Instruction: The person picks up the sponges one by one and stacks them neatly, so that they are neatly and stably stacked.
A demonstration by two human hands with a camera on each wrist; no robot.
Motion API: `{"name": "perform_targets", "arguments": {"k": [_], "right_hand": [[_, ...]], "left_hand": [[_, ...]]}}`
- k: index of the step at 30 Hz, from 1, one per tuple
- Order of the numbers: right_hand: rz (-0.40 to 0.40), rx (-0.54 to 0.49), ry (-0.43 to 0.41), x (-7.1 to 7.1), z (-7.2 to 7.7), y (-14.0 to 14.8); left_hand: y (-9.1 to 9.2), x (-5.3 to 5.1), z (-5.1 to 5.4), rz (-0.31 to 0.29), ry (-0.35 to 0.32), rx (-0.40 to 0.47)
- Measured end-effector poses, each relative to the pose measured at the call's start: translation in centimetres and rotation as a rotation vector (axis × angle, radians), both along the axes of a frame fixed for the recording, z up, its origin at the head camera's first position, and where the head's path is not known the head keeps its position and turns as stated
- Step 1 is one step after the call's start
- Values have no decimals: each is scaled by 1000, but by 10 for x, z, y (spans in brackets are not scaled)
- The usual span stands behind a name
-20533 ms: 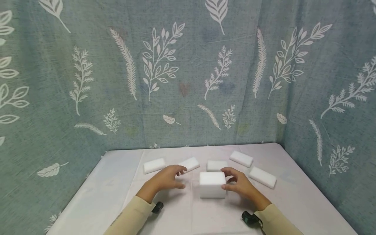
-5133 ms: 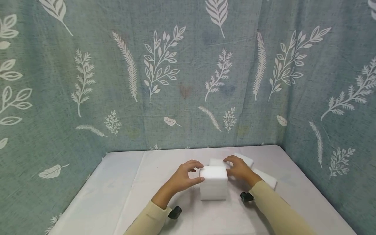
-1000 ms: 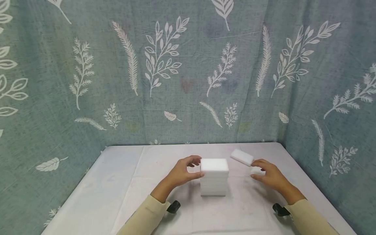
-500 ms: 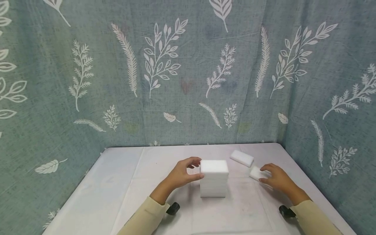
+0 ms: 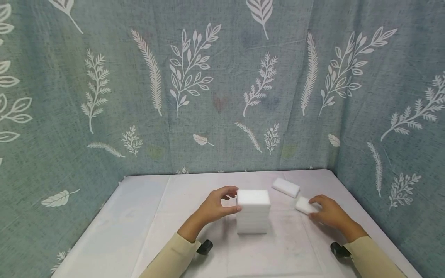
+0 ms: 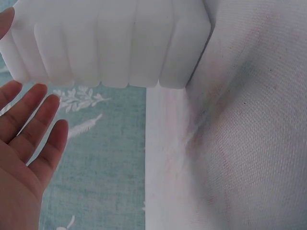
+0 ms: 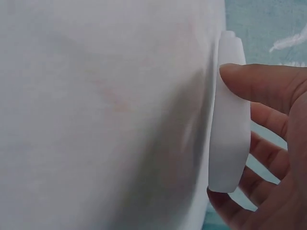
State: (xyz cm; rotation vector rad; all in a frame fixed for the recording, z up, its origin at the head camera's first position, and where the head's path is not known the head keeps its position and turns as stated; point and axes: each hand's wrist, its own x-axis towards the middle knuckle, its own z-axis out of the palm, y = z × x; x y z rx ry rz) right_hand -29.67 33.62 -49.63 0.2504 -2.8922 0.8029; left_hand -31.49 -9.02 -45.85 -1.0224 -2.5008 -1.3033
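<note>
White blocks that look like melamine sponges form an upright stack (image 5: 253, 212) in the middle of the table. My left hand (image 5: 216, 205) is at the stack's upper left side, thumb tip at the near corner and fingers spread loosely. In the left wrist view, the fingertips (image 6: 60, 132) lie close to the end of the stack (image 6: 110, 43). To the right, a white sponge (image 5: 304, 205) lies on the table, its right end covered by my right hand (image 5: 328, 211). In the right wrist view, the thumb presses on this sponge (image 7: 229, 139) and the fingers curl round its other side.
Another white sponge (image 5: 286, 187) lies flat behind the right hand's one, near the back edge. A white cloth covers the table (image 5: 146, 216). Leaf-patterned blue-green curtains (image 5: 222, 127) stand behind it and at both sides.
Over the longer span the stack has grown taller and fewer loose sponges lie around it. In the last second my right hand has shifted slightly right along the sponge; my left hand stays put.
</note>
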Motion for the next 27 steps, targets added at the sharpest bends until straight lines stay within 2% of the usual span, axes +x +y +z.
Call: {"name": "perform_targets", "arguments": {"k": [6,11,18,22,27], "right_hand": [[55,-16,80,-1,13,-3],[94,-20,134,-1,29,-9],[138,-33,162,1,48,-21],[182,-36,188,2,58,-30],[246,-40,231,4,71,-44]], "left_hand": [[2,-1,1,-12,-18,35],[5,-3,3,-14,-12,26],[7,-4,4,-7,-20,20],[7,-3,4,-19,-24,25],[5,-1,4,-6,-15,46]]}}
